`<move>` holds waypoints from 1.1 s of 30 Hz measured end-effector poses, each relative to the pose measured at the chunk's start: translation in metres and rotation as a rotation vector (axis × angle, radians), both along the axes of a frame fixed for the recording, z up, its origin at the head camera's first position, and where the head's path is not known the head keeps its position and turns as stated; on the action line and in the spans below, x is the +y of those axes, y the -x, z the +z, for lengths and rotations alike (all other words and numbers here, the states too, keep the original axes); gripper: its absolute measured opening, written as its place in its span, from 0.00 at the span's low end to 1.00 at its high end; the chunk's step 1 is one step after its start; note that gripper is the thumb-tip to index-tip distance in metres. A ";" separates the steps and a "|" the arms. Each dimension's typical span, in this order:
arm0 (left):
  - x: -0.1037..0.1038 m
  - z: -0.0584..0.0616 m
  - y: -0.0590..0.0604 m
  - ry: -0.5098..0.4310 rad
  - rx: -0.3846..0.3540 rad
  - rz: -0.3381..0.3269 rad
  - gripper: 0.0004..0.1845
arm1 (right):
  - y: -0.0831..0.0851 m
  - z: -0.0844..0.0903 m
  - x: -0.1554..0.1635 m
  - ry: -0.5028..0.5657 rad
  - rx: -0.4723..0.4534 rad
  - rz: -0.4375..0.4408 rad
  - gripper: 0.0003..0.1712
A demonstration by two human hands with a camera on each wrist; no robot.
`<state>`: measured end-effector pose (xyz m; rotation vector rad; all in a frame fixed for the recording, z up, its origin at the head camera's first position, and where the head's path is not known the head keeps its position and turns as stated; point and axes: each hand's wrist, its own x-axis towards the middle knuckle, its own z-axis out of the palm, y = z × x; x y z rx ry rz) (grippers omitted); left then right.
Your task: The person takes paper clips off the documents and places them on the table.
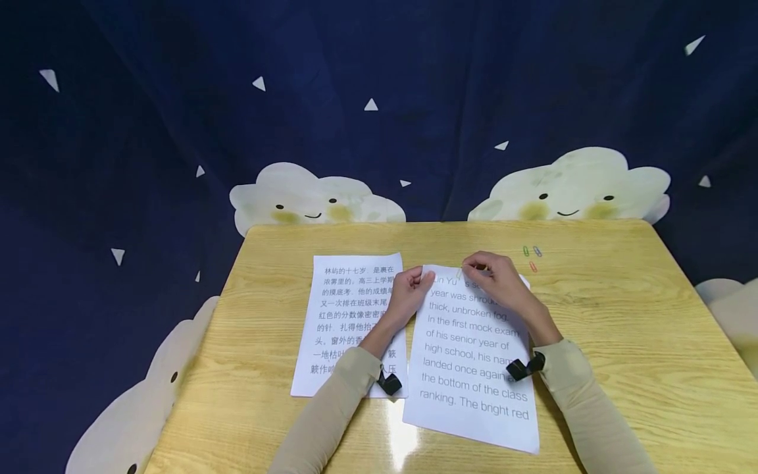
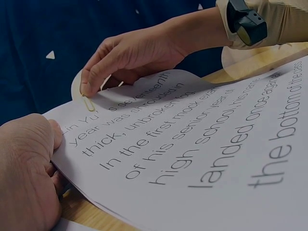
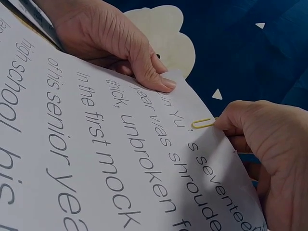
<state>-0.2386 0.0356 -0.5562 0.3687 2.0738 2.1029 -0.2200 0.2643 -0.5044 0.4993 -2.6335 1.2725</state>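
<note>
A yellow paper clip (image 3: 201,123) lies over the top edge of the English-printed paper (image 1: 468,368), beside the words "Lin Yu". The thumb and fingers of my right hand (image 1: 500,280) pinch the clip's outer end at that edge. At the paper's top left corner my left hand (image 1: 410,293) grips the sheet, thumb on the printed face and fingers curled beneath. The left wrist view shows the paper's top lifted off the table and slightly bowed. A second layer seems to show along its left edge there.
To the left, partly under my left arm, lies a sheet with Chinese text (image 1: 349,316). Beyond my right hand are a green paper clip (image 1: 525,251), a blue paper clip (image 1: 537,251) and a red paper clip (image 1: 533,266) on the wooden table (image 1: 622,316). A dark blue curtain (image 1: 438,118) hangs behind.
</note>
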 end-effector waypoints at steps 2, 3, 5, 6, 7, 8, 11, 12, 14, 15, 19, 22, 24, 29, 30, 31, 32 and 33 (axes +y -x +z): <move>0.000 -0.001 0.000 -0.011 0.003 -0.003 0.18 | 0.000 0.000 -0.001 0.000 0.000 -0.002 0.06; 0.000 -0.001 0.000 -0.017 0.005 -0.005 0.18 | 0.000 -0.001 -0.001 -0.001 -0.003 -0.006 0.06; 0.000 -0.002 0.000 -0.026 0.006 -0.010 0.17 | 0.000 -0.001 -0.001 -0.004 -0.004 -0.013 0.06; 0.000 -0.002 0.000 -0.027 0.006 -0.013 0.16 | 0.000 -0.001 -0.001 -0.007 -0.004 -0.015 0.06; 0.000 -0.002 0.000 -0.029 0.005 -0.015 0.16 | 0.000 -0.001 -0.001 -0.011 -0.003 -0.019 0.06; 0.000 -0.002 0.000 -0.027 0.004 -0.017 0.15 | -0.001 -0.001 -0.001 -0.010 0.000 -0.026 0.06; 0.000 -0.001 0.000 -0.019 0.002 -0.025 0.15 | -0.001 -0.001 0.002 0.007 0.032 -0.046 0.06; 0.000 -0.001 0.000 -0.019 0.003 -0.020 0.16 | -0.001 0.000 0.004 0.014 0.043 -0.052 0.06; 0.000 0.000 0.000 -0.014 0.006 -0.014 0.18 | 0.000 0.002 0.008 0.028 0.068 -0.065 0.05; 0.000 0.000 0.000 -0.014 0.007 -0.011 0.19 | 0.000 0.003 0.010 0.032 0.079 -0.067 0.05; -0.001 0.000 0.000 -0.014 0.006 0.005 0.16 | 0.001 0.006 0.015 0.029 0.081 -0.077 0.04; -0.001 0.001 -0.001 -0.013 0.004 0.013 0.13 | 0.001 0.008 0.017 0.023 0.064 -0.076 0.05; -0.001 0.002 -0.001 -0.015 0.002 0.016 0.12 | 0.000 0.009 0.019 0.018 0.054 -0.081 0.05; -0.001 0.003 -0.001 -0.018 -0.003 0.021 0.11 | -0.001 0.013 0.028 0.009 0.048 -0.099 0.04; -0.001 0.003 -0.001 -0.014 -0.001 0.022 0.11 | -0.001 0.014 0.030 0.004 0.052 -0.101 0.04; -0.001 0.003 -0.001 -0.012 0.001 0.022 0.11 | -0.001 0.014 0.032 -0.004 0.054 -0.105 0.04; -0.001 0.003 -0.001 -0.011 0.002 0.023 0.11 | -0.001 0.015 0.034 -0.008 0.054 -0.107 0.04; -0.001 0.003 -0.001 -0.012 0.001 0.024 0.11 | -0.001 0.015 0.037 -0.009 0.052 -0.110 0.05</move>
